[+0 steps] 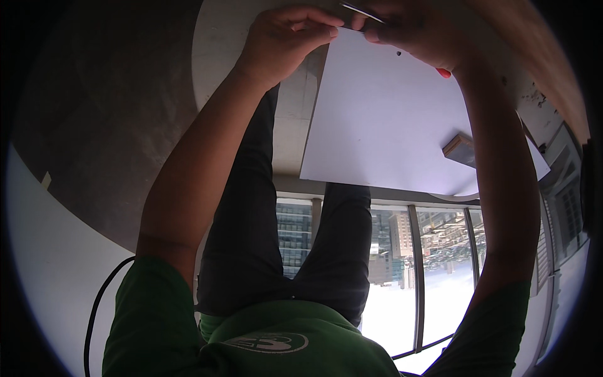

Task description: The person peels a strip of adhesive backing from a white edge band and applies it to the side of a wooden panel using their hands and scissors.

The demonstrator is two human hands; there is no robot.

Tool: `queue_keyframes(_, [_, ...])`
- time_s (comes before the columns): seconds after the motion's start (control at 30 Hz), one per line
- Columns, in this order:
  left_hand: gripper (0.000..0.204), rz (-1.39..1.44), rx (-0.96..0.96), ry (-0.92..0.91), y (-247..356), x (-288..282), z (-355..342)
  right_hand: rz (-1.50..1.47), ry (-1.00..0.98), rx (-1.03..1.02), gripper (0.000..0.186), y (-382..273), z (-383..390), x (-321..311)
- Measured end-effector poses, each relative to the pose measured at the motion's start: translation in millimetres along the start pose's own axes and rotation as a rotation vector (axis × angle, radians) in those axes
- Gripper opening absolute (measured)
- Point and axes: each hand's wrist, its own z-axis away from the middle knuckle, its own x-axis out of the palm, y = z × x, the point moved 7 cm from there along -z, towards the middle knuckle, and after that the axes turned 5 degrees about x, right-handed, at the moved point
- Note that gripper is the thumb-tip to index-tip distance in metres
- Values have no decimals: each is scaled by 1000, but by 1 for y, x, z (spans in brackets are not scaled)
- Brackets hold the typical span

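Observation:
A large white board point(383, 119) lies in front of me, its far edge up by my fingers. At its far left corner my left hand point(282, 41) is closed in a pinch; whatever sits between the fingertips is too small to make out. My right hand point(418, 34) is wrapped round what looks like a screwdriver. Its thin metal shaft point(362, 12) sticks out toward the upper left, and a red end point(444, 73) shows below the palm. The two hands are close together. A small dark spot point(399, 53) marks the board near my right fingers.
A small brown-edged block point(460, 149) rests on the board beside my right forearm. Dark round surface point(113, 125) at the left; small debris point(534, 97) lies at the far right. Tall windows point(396, 251) show beyond my legs, and a black cable point(100, 301) hangs at lower left.

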Motion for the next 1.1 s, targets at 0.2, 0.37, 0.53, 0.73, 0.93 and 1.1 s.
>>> queue_keyframes(0.2, [14, -60, 50, -21, 4, 1, 1, 108, 10, 29, 13, 1, -4, 1])
queue_keyframes(0.37, [13, -246, 140, -45, 12, 4, 3, -113, -39, -64, 12, 22, -15, 6])
queue_keyframes(0.53, [14, -252, 270, -66, 12, 6, 6, -24, 4, -18, 14, 14, -12, 5])
queue_keyframes(0.73, [19, -218, 91, -28, 3, 6, 12, 179, 49, 40, 18, 0, -6, 1])
queue_keyframes(0.93, [27, 386, -237, 13, -37, 6, 12, 98, 97, -106, 29, 24, -17, 4])
queue_keyframes(1.1, [26, 597, -335, 30, -46, 8, 8, 94, 95, -40, 27, 19, -15, 7])
